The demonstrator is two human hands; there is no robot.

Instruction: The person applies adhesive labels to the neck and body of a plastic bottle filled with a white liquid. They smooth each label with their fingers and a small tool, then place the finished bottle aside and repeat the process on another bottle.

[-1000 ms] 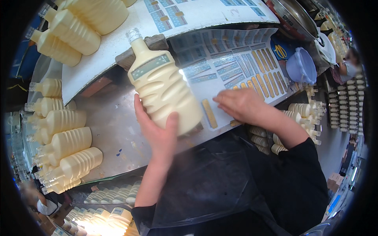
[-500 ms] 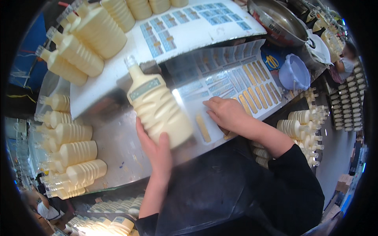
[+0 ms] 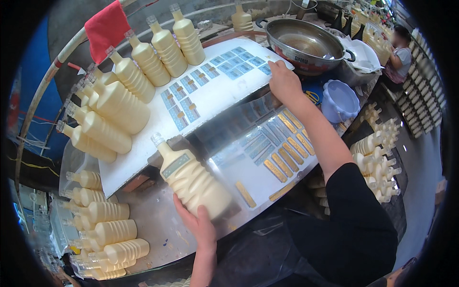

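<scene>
My left hand (image 3: 200, 225) is wrapped round the lower part of a cream ribbed bottle (image 3: 198, 184). The bottle tilts with its clear threaded neck up and to the left, and a blue-grey label (image 3: 176, 165) sits on its shoulder. Over at the far right end of a white board (image 3: 138, 160), my right hand (image 3: 286, 83) reaches with fingers stretched down to the surface, beside a blue label (image 3: 264, 70). Nothing shows between those fingers. Below the board lies a sheet with rows of gold strip labels (image 3: 289, 153); one gold strip (image 3: 245, 193) lies apart.
Cream bottles (image 3: 136, 57) stand along the board's back and left side; more bottles (image 3: 112, 232) lie on the metal table (image 3: 165, 244). At the right are a large steel pan (image 3: 306, 43), a lilac bucket (image 3: 340, 101) and yellow-handled scissors (image 3: 313, 97). A person (image 3: 398, 57) sits beyond.
My right hand has moved from the gold strips up to the far end of the white board. My left hand keeps hold of the bottle. The view has shifted, showing more beyond the board.
</scene>
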